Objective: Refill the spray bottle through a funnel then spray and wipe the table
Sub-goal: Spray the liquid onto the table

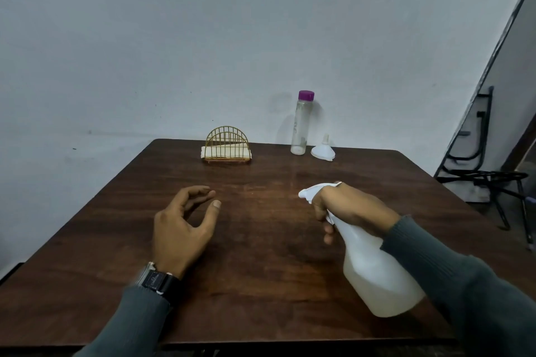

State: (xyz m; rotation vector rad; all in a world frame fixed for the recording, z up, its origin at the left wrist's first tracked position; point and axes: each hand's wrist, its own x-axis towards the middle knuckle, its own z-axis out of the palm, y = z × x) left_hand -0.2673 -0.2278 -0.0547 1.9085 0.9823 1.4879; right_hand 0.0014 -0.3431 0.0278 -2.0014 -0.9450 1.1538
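Right hand (345,206) is clenched around the neck of the spray bottle (377,275), fingers on the trigger, nozzle tilted down toward the table (261,284) ahead of it. Left hand (182,229) is released, fingers loosely curled, grasping nothing, well to the left of the bottle.

Funnel (322,150) lies upside down and the purple-capped bottle (301,124) looks near empty, both well beyond the right hand, so refill is likely done and this is the spray step.

Risks:
- Head not screwed tight: tilted bottle leaks at the neck.
- Nozzle aimed too far forward: mist reaches the napkin holder (227,143) (wipes sit in it, far beyond the left hand) and soaks them.
- Left hand drifts into the spray path.
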